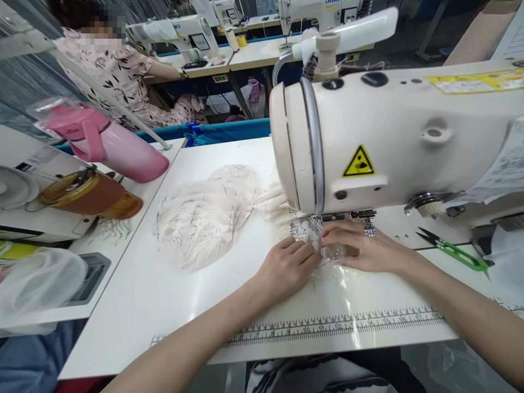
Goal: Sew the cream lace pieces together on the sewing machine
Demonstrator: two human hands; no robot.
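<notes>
A white lace piece [309,232] lies below the head of a sewing machine [388,136], partly hidden by the machine and my fingers. My left hand [289,267] is closed, its curled fingertips gripping the lace's near edge. From the other side, my right hand [364,248] pinches the lace with bent fingers, close beside the presser foot area; the needle itself is hidden. More cream lace pieces [200,218], with loose threads, spread leftward across the white table [229,300] and run toward the strip under the machine.
Green-handled thread snips [454,251] lie right of my right hand. A printed ruler [307,330] runs along the table's front. At left stand a pink bottle [118,144] and an amber cup [98,194]. A co-worker [106,71] sits beyond, near other sewing machines.
</notes>
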